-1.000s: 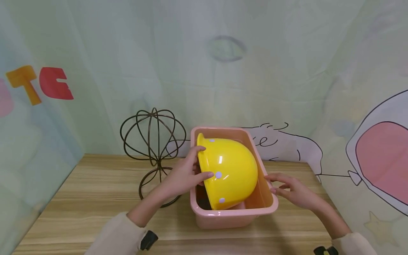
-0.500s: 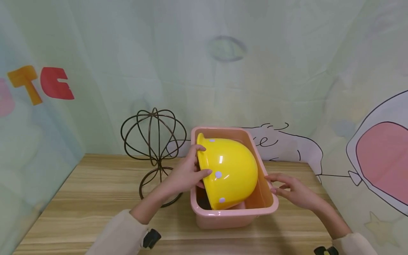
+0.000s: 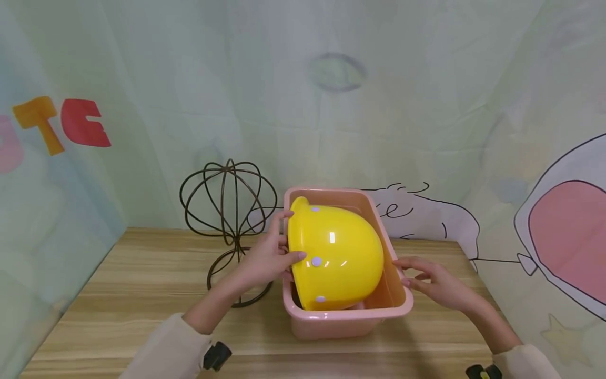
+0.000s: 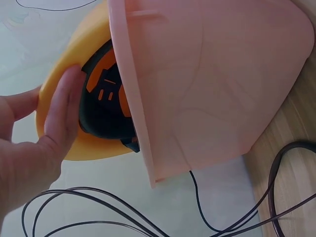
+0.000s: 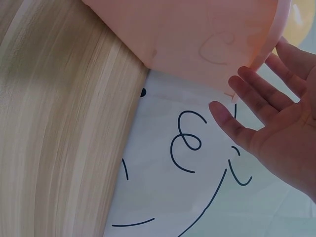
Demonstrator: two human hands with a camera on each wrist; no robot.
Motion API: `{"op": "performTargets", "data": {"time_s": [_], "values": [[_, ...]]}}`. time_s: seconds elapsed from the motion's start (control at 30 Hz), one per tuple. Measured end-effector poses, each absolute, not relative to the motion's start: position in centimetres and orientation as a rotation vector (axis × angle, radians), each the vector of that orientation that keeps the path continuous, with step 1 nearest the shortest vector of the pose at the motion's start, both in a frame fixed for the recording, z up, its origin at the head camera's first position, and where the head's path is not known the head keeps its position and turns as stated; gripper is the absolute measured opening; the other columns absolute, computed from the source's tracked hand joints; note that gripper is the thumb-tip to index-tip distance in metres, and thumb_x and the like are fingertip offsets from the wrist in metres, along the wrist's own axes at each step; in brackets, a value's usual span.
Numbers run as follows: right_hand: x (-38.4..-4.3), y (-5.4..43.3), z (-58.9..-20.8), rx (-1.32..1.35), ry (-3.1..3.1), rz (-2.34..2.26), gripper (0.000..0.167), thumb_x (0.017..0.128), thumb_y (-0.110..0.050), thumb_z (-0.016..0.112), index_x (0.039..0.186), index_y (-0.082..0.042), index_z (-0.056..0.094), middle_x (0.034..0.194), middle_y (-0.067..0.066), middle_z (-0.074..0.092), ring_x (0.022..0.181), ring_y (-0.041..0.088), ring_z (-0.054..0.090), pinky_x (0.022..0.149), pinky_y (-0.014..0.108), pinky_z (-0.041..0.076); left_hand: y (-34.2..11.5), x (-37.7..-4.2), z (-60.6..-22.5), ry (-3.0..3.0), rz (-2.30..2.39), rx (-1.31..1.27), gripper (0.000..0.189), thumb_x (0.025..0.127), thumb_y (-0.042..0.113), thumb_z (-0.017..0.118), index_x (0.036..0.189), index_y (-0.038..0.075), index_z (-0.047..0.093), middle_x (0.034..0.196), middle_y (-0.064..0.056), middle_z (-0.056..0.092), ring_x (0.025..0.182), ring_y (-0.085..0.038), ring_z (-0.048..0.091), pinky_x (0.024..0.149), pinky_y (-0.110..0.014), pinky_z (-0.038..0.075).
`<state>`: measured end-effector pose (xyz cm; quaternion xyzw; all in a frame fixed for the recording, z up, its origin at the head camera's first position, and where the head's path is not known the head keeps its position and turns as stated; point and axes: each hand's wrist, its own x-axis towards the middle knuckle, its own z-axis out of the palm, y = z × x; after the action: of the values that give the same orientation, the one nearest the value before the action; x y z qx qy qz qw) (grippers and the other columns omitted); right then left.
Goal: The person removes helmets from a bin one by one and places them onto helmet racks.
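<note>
A yellow helmet with pale purple dots lies tipped on its side in a pink plastic bin. My left hand grips the helmet's brim at its left edge, thumb outside and fingers inside. The left wrist view shows the helmet's black and orange inner lining beyond the fingers of my left hand. At the bin's right rim, my right hand pinches the edge between thumb and forefinger. In the right wrist view the other fingers of my right hand stretch out beside the bin's wall.
A dark wire stand with a round cage top stands just left of the bin, close to my left hand. All this rests on a wooden table. A printed cloth backdrop encloses the back and sides.
The helmet has shifted slightly left, its brim now nearer the bin's left rim. My left hand has moved left with it. The bin and my right hand stay put.
</note>
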<state>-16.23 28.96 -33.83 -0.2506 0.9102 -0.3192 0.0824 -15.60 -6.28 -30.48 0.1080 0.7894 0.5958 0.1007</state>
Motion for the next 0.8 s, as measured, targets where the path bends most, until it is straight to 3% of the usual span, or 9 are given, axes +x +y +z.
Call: {"op": "performTargets", "data": {"time_s": [0.1,0.3,0.8], "values": [[-16.3,28.9,-33.8,-0.747,2.716,-0.954,0.040,0.088,-0.019,0.061,0.126,-0.009,0.053,0.124,0.011,0.055,0.109,0.034,0.049,0.081,0.047,0.050,-6.5,-15.6,-30.6,2.299,1.781,0.272,0.076,0.085,0.006,0.065,0.140,0.022,0.015,0.104,-0.017,0.059,0.065,-0.022,0.063,0.056,-0.034,0.056],[-16.4,28.9,-33.8,-0.736,2.730,-0.935,0.040,0.088,-0.019,0.061,0.126,-0.009,0.054,0.124,0.011,0.055,0.108,0.032,0.050,0.081,0.045,0.050,-7.0,-15.4,-30.8,2.313,1.761,0.266,0.053,0.087,0.009,0.063,0.130,0.009,0.033,0.094,-0.014,0.062,0.064,-0.022,0.064,0.057,-0.033,0.056],[-16.3,28.9,-33.8,-0.744,2.727,-0.937,0.040,0.087,-0.019,0.062,0.125,-0.008,0.054,0.123,0.011,0.055,0.108,0.035,0.050,0.081,0.046,0.050,-7.3,-15.5,-30.7,2.274,1.759,0.339,0.036,0.091,0.005,0.055,0.120,0.004,0.035,0.090,-0.015,0.062,0.065,-0.022,0.064,0.058,-0.034,0.057]]}}
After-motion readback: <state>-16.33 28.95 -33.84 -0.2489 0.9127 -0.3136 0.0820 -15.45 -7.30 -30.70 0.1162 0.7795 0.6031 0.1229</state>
